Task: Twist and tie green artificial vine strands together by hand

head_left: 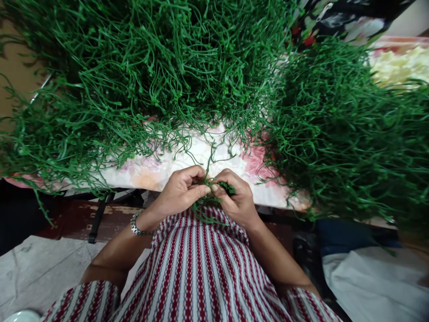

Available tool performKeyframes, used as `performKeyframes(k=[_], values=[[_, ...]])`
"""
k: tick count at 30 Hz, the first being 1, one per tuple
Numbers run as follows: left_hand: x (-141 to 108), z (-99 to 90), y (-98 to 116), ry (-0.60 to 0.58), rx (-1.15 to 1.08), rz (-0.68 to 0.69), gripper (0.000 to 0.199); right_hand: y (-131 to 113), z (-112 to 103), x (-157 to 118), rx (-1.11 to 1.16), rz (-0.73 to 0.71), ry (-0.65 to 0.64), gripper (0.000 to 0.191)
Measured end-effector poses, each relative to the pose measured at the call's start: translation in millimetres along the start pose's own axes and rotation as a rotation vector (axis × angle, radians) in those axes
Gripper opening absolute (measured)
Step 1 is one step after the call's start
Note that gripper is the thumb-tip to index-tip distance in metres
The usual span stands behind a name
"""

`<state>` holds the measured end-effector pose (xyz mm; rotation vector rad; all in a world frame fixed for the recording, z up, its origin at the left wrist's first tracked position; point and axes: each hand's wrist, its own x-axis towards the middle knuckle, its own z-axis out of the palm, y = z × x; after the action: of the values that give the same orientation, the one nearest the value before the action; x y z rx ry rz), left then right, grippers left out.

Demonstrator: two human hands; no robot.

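Observation:
My left hand (183,190) and my right hand (233,197) meet at the front edge of the table, thumbs and fingers pinched. Between them are thin green artificial plant stems (208,167), one branching piece pointing up over the cloth. Inside my right hand's curled fingers sits a small bunch of green stem tips (228,188). Several loose strands (209,218) dangle below both hands, against the striped shirt. Part of what the fingertips grip is hidden behind the thumbs.
A large heap of green plastic stems (161,58) covers the back and left of the floral tablecloth (187,156). Another pile (348,138) lies at right. Pale yellow pieces (400,67) sit at far right. Grey-white cloth (378,281) lies low on the right.

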<state>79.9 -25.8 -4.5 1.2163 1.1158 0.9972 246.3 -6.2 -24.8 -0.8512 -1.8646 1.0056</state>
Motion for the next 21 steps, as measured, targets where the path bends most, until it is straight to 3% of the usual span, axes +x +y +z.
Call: performKeyframes(k=[5,10,21], values=[[-4.1,9.2,3.8,0.094,0.192,0.113,0.003,-3.3,4.4,-4.6,0.019,0.058,-0.009,0.024],[-6.7,16.8,3.7,0.189,0.215,0.061,0.006,-1.2,1.3,-5.9,-0.036,0.015,-0.022,0.023],[-2.4,9.0,7.7,-0.019,0.158,-0.139,0.012,6.6,-4.1,-5.2,-0.39,-0.255,-0.004,0.013]])
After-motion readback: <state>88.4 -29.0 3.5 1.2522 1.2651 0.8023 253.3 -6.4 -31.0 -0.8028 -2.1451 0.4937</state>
